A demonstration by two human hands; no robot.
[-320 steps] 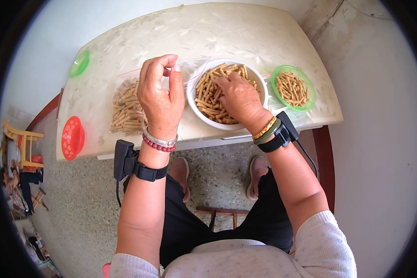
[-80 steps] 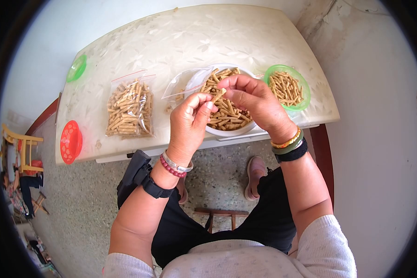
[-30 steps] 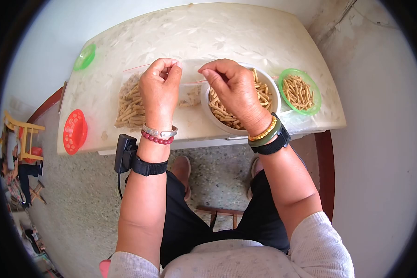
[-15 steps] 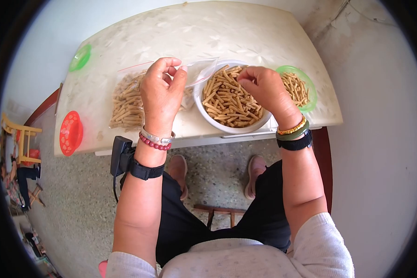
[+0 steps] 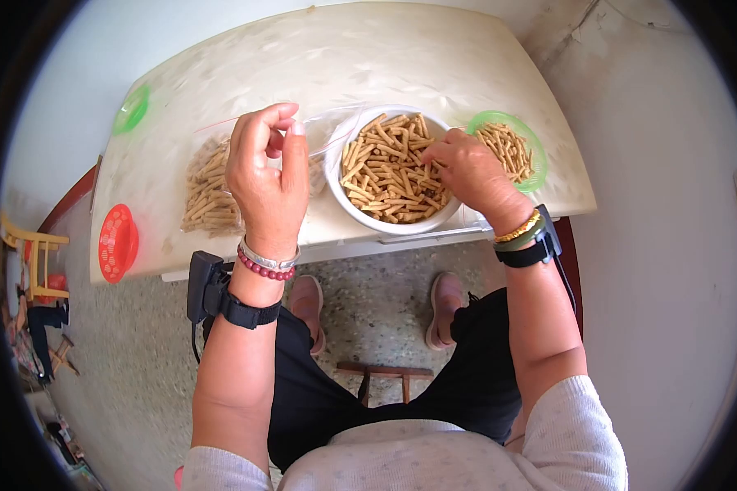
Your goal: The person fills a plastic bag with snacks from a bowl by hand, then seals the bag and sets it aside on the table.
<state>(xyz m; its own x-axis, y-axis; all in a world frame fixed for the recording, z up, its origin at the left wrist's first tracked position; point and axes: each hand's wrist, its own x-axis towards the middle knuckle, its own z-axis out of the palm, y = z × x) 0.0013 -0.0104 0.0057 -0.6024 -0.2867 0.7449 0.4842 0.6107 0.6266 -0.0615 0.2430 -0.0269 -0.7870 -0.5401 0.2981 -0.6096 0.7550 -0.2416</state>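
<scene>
Tan sticks [image 5: 385,176] lie partly hidden by the right hand [image 5: 468,170].

- On my feed I make out a pale knit top [image 5: 413,460], faintly flecked, with short sleeves [image 5: 577,430].
- Black trousers [image 5: 323,401].
- Pale-edged pink shoes [image 5: 305,304].
- Left wrist [image 5: 272,245]: silver bangle [image 5: 287,264], dark red beads [image 5: 275,274], black left strap [image 5: 250,314] with a boxy black left unit [image 5: 205,286] and thin left cable [image 5: 194,342].
- Right wrist [image 5: 508,215]: I see a gold bracelet [image 5: 519,231], green bangle [image 5: 522,242], black right strap [image 5: 525,256], black right unit [image 5: 551,231] and dark right cable [image 5: 567,283].
</scene>
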